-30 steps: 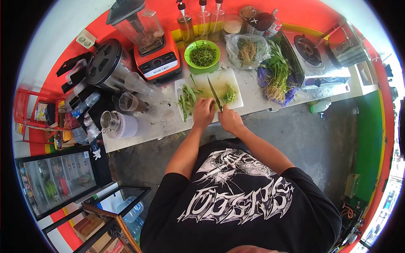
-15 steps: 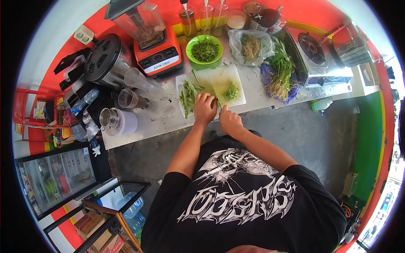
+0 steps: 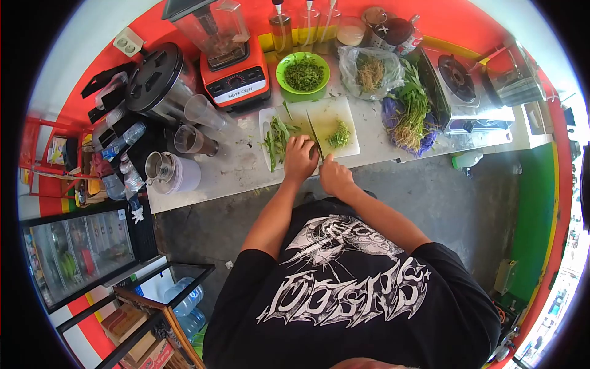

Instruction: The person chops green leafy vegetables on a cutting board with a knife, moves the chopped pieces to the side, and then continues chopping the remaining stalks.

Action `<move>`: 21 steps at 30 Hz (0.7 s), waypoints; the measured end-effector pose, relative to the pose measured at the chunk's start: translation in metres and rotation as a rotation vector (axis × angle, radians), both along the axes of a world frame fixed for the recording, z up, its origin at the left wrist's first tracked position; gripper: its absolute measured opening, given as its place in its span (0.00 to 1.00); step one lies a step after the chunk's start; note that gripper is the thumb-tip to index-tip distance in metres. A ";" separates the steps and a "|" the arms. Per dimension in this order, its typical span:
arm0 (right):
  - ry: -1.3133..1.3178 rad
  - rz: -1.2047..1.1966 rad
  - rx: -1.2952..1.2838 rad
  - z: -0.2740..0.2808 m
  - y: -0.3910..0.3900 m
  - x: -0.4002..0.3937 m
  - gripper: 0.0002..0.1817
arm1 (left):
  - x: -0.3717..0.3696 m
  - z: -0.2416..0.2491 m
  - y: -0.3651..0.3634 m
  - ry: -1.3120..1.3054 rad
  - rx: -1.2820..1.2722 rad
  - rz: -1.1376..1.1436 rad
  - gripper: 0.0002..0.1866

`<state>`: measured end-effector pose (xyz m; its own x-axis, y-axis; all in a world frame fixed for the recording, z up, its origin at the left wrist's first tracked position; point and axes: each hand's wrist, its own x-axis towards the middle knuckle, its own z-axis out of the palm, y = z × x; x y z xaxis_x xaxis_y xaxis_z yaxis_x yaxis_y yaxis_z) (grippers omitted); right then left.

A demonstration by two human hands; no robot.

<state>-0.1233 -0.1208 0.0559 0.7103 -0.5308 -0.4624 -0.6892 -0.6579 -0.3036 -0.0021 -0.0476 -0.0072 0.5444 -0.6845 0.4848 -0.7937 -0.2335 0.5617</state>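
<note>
A white cutting board (image 3: 297, 109) lies at the table's front edge. My right hand (image 3: 336, 177) is closed round the handle of a knife (image 3: 314, 132), whose blade points away across the middle of the board. Just left of the blade, my left hand (image 3: 300, 158) rests with bent fingers at the board's near edge; what lies under its fingers is hidden. Green stalks and leaves (image 3: 276, 142) lie on the board's left part. A small heap of chopped greens (image 3: 339, 134) sits right of the knife. Behind the board, a green bowl (image 3: 303, 92) holds more chopped greens.
A red blender (image 3: 236, 80), a plastic jug (image 3: 203, 112) and a cup (image 3: 195, 141) stand left on the table (image 3: 236, 175). Rooted greens (image 3: 413, 120), a plastic bag (image 3: 371, 72) and a stove (image 3: 467, 117) are at the right. A glass-door fridge (image 3: 83, 252) stands lower left.
The knife blade has tilted, and more of its length shows between the hands. Both hands keep nearly the same places. The whole view has shifted slightly.
</note>
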 end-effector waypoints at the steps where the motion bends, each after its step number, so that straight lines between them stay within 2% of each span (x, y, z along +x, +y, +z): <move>1: 0.000 0.009 -0.003 0.000 0.000 0.001 0.13 | 0.000 0.000 0.000 0.000 -0.003 0.009 0.08; 7: -0.071 0.004 -0.030 -0.016 -0.012 0.011 0.15 | 0.000 0.006 0.006 0.090 -0.014 -0.025 0.07; 10: -0.171 -0.023 -0.049 -0.017 -0.024 0.009 0.16 | 0.009 0.010 0.007 0.088 -0.116 -0.004 0.08; 13: -0.205 -0.096 -0.087 -0.015 -0.034 -0.004 0.17 | 0.024 0.014 0.011 0.088 -0.081 0.225 0.11; 16: -0.230 -0.029 -0.090 -0.008 -0.048 -0.016 0.18 | 0.038 0.009 0.011 0.095 -0.075 0.239 0.12; 19: -0.356 0.034 -0.055 0.005 -0.058 -0.029 0.18 | 0.044 0.016 0.004 0.127 0.009 0.253 0.13; 21: -0.452 0.040 0.113 0.016 -0.066 -0.036 0.18 | 0.047 0.022 0.000 0.113 0.055 0.289 0.15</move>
<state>-0.1590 -0.1867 0.0723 0.8728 -0.4627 -0.1551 -0.4459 -0.6272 -0.6386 0.0448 -0.0476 0.0149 0.7683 -0.5171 0.3772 -0.6237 -0.4726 0.6226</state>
